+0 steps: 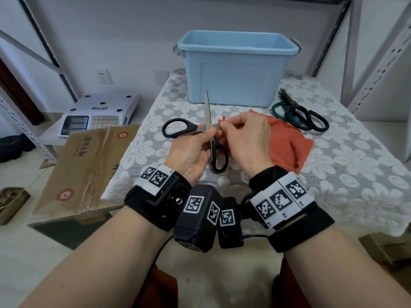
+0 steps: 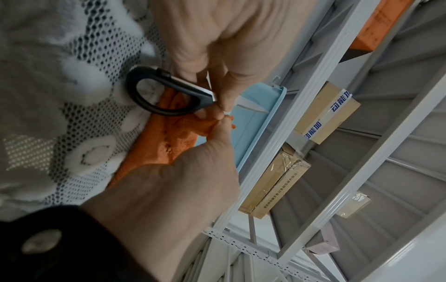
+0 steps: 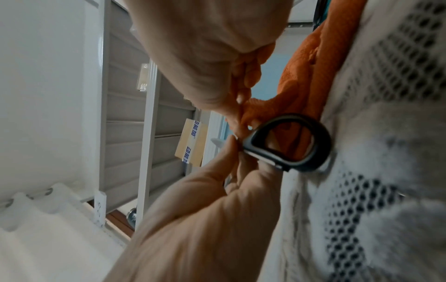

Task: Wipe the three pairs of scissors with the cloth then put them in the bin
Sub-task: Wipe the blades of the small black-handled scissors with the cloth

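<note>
Both wrists sit closest in the head view; above them the left hand [image 1: 191, 152] pinches the opened black scissors [image 1: 209, 132] at the pivot, while the right hand [image 1: 246, 138] pinches one blade through the orange cloth [image 1: 287, 141]. Two more pairs [image 1: 300, 114] lie right of the blue bin [image 1: 235, 70].

Left wrist view: right-hand fingers [image 2: 222, 122] curl around cloth at the blade.

Right wrist view: left fingers [image 3: 224, 152] grip beside the handle loop [image 3: 321, 141].

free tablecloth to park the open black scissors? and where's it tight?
Free: lace tablecloth right of the orange cloth, toward the near-right corner; also the strip left of the blue bin. Tight: centre, where both hands hold the black-handled scissors, and right of the bin, where the two other scissors lie overlapped beside the cloth.
</note>
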